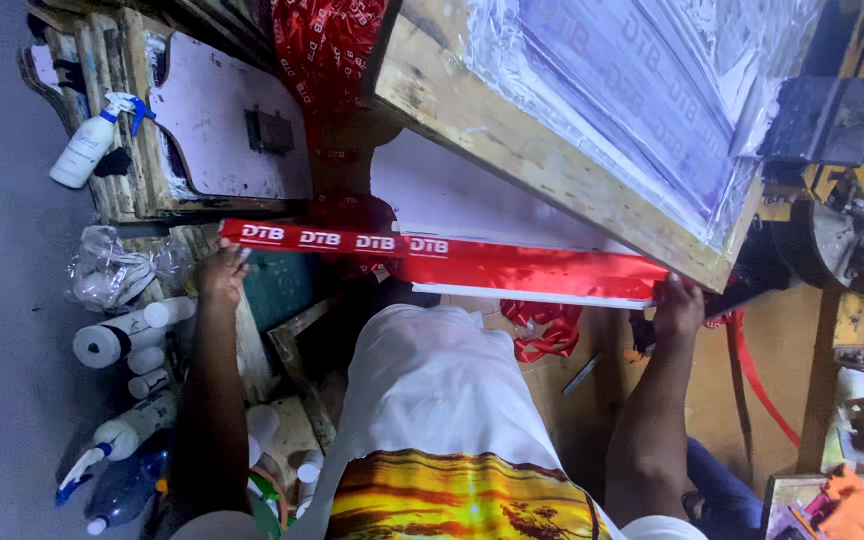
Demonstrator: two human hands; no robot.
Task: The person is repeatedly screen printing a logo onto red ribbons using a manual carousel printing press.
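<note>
A long red ribbon [472, 258] with white printed marks lies stretched across the front edge of a white printing board [472, 205]. My left hand [220, 272] pinches the ribbon's left end, out past the board. My right hand [679, 305] grips its right end, just under the raised wooden screen frame [552, 160]. The frame is tilted up, its mesh smeared with white ink.
A white spray bottle [87, 145] leans on wooden frames at the upper left. Several bottles and tape rolls [122, 340] stand at the lower left. More red ribbon [542, 330] is heaped below the board. Yellow press metalwork [852, 300] fills the right.
</note>
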